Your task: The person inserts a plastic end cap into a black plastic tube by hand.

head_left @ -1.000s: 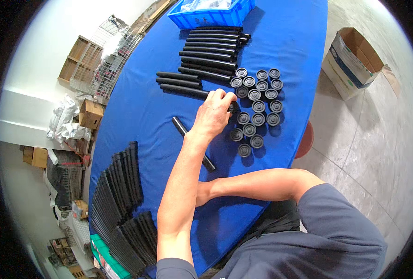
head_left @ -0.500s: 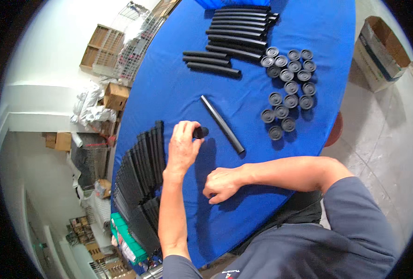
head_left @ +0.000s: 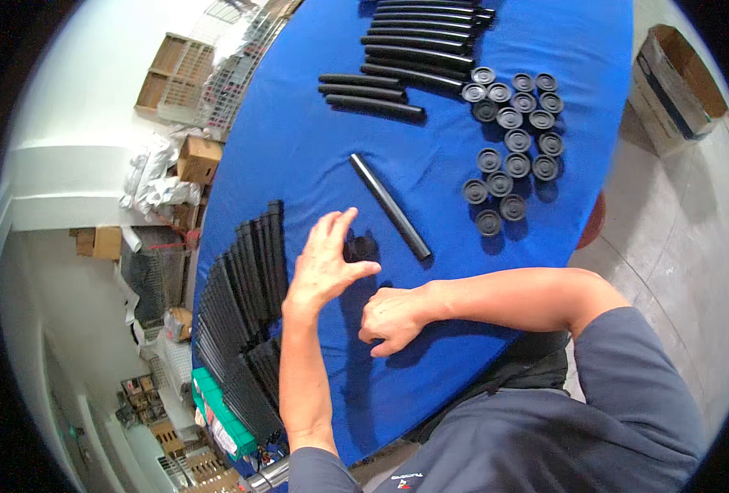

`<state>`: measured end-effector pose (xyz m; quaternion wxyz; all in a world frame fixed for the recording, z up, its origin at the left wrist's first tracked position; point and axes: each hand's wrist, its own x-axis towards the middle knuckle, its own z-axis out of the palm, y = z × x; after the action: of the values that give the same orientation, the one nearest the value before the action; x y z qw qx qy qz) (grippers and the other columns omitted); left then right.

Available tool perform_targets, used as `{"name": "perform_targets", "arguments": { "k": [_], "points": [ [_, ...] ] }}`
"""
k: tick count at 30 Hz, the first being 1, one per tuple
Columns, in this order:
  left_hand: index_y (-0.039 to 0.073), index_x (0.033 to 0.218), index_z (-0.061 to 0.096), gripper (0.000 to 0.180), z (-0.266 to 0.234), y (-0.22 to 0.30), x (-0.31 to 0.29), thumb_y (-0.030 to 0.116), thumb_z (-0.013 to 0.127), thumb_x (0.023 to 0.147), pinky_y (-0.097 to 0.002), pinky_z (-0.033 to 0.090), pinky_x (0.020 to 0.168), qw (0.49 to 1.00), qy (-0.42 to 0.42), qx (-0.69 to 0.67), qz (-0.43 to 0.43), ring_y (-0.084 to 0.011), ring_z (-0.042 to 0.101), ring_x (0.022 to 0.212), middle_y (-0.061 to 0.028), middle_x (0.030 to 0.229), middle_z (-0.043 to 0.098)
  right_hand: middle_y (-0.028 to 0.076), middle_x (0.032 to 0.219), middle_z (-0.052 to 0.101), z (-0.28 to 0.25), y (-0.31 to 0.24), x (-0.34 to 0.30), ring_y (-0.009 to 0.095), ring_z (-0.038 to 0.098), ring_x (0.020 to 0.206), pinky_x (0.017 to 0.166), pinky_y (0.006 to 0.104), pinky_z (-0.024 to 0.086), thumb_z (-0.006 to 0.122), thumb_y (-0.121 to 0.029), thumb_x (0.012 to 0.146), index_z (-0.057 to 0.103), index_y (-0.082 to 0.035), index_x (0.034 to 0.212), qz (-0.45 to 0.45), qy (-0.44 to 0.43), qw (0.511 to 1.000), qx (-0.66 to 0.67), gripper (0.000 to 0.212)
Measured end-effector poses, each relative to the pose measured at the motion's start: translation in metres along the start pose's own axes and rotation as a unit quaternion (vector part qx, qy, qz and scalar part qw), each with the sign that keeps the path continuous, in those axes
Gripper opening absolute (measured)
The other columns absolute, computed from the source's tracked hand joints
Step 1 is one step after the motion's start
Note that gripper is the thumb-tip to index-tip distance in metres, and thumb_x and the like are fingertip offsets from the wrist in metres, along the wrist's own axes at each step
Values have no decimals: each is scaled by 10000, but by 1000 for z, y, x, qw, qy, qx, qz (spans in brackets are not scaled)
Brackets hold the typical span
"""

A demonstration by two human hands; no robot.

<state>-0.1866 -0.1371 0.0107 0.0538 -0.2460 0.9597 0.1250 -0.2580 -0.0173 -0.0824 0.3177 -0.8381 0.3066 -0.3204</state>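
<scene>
My left hand is open, its thumb and fingers spread around a dark round piece that looks like a tube's end or a cap. Whether the fingers touch it, I cannot tell. Just below and to the right, my right hand is closed with curled fingers, low over the blue cloth; what it grips, if anything, is hidden. A single black tube lies slanted on the cloth beyond both hands. To the left of my left hand, many black tubes with wider ends lie side by side in a fan.
Plain black tubes are stacked at the far side, with several more nearer. Round grey-black caps stand in a cluster on the right. A green box sits by the left edge. On the floor is an open cardboard box.
My left hand has opened, letting go of the dark round piece and spreading its thumb and fingers. My right hand stays closed in about the same place. The view has shifted slightly.
</scene>
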Motion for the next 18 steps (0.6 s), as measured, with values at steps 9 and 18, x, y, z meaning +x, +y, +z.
{"name": "perform_targets", "arguments": {
  "k": [9, 18],
  "points": [
    [29, 1146, 662, 314, 3, 77, 114, 112, 692, 844, -354, 530, 830, 957, 207, -91, 181, -300, 668, 959, -165, 1085, 678, 200, 803, 679, 16, 6, 8, 412, 648, 791, 701, 517, 512, 639, -343, 750, 683, -19, 763, -18, 51, 998, 25, 327],
    [65, 1132, 688, 387, 36, 122, 189, 243, 761, 796, -357, 554, 778, 966, 152, -183, 98, -262, 702, 855, -163, 971, 715, 160, 1126, 677, 16, 6, 3, 335, 613, 1084, 926, 444, 474, 667, -248, 775, 689, -99, 1082, -107, 152, 979, 81, 342]
  ]
}}
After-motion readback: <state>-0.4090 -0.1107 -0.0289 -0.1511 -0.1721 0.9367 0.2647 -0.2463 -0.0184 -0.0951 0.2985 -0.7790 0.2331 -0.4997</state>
